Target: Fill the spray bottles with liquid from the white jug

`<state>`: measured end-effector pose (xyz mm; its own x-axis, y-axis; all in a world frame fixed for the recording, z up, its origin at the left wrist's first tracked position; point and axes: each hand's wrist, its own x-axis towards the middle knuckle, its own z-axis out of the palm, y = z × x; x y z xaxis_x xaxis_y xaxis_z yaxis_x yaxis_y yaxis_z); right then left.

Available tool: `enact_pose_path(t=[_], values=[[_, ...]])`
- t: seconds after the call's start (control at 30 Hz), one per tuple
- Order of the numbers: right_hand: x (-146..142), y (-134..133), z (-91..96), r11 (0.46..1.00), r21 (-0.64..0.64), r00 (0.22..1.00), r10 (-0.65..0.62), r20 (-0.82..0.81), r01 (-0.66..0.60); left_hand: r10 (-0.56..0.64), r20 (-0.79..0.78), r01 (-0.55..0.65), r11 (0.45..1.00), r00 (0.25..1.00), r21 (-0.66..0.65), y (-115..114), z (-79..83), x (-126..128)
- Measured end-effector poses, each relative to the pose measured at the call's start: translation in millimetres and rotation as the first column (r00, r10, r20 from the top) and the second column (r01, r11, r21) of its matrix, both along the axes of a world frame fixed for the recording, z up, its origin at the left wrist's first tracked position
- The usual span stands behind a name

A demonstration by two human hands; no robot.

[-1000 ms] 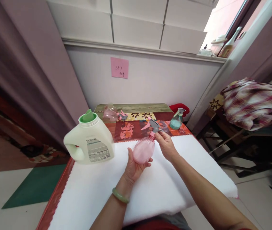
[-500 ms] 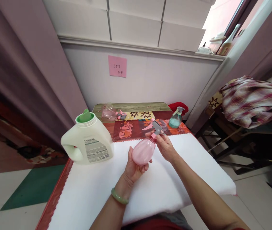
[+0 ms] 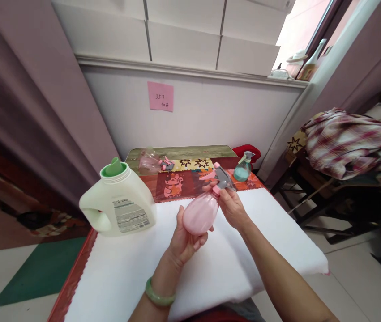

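A pink spray bottle (image 3: 201,213) is held tilted above the white padded sheet (image 3: 244,268) on the table. My left hand (image 3: 182,239) cups its round body from below, fingers wrapped round it. My right hand (image 3: 231,203) grips the bottle's neck just under the grey and pink trigger head (image 3: 220,177). A green bangle (image 3: 158,296) sits on my left wrist.
A large white detergent jug (image 3: 118,205) with a green cap stands at the left of the table. Farther back, a second pink spray bottle (image 3: 151,162) lies on its side and a teal spray bottle (image 3: 243,169) stands upright. A chair with plaid cloth (image 3: 348,143) is at the right.
Both hands have shifted slightly with the pink bottle, lifting it a little. The camera view moved a bit to the right and down.
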<state>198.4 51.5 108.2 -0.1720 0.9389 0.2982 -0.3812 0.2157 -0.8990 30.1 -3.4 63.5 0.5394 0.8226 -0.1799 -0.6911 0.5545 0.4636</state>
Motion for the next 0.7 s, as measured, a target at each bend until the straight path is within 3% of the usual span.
enact_pose_path(t=[0.07, 0.13, 0.17, 0.23, 0.33, 0.37, 0.43, 0.5, 0.57, 0.63, 0.7], values=[[3.0, 2.2, 11.3, 0.998, 0.013, 0.997, -0.053, -0.055, 0.054, 0.145, -0.077, -0.139, 0.988, 0.986, 0.072, -9.0, 19.8, 10.6], [3.8, 2.0, 22.1, 0.994, 0.003, 0.989, -0.112, -0.100, 0.113, 0.383, -0.208, -0.330, 0.910, 0.900, 0.250, -19.6, 35.3, 23.8], [2.9, 0.6, 26.8, 0.990, -0.010, 0.984, -0.142, -0.110, 0.142, 0.515, -0.272, -0.409, 0.837, 0.813, 0.363, -24.5, 39.5, 30.2], [-1.7, -5.2, 34.7, 0.982, -0.049, 0.976, -0.189, -0.110, 0.184, 0.758, -0.340, -0.500, 0.632, 0.556, 0.592, -31.3, 40.0, 40.4], [-12.1, -17.8, 42.9, 0.969, -0.114, 0.962, -0.233, -0.138, 0.219, 0.956, -0.245, -0.466, 0.293, 0.163, 0.835, -32.9, 27.6, 46.8], [-15.2, -21.8, 45.1, 0.967, -0.131, 0.957, -0.240, -0.161, 0.220, 0.977, -0.198, -0.421, 0.213, 0.080, 0.882, -32.2, 22.9, 47.2], [-19.2, -28.4, 48.8, 0.966, -0.146, 0.951, -0.240, -0.195, 0.214, 0.990, -0.140, -0.319, 0.130, -0.010, 0.939, -31.7, 17.0, 47.9], [-19.9, -33.3, 52.2, 0.970, -0.134, 0.953, -0.228, -0.201, 0.204, 0.992, -0.124, -0.265, 0.111, -0.033, 0.958, -34.8, 18.1, 50.8], [-18.7, -37.8, 55.1, 0.975, -0.106, 0.957, -0.212, -0.199, 0.194, 0.990, -0.138, -0.376, 0.140, 0.032, 0.916, -41.3, 26.7, 56.0], [-17.4, -42.8, 57.2, 0.983, -0.066, 0.961, -0.183, -0.205, 0.173, 0.961, -0.191, -0.631, 0.276, 0.202, 0.725, -48.5, 40.9, 61.2], [-16.2, -48.0, 58.0, 0.990, -0.019, 0.966, -0.141, -0.215, 0.141, 0.871, -0.222, -0.797, 0.490, 0.438, 0.353, -53.7, 56.7, 62.8]])
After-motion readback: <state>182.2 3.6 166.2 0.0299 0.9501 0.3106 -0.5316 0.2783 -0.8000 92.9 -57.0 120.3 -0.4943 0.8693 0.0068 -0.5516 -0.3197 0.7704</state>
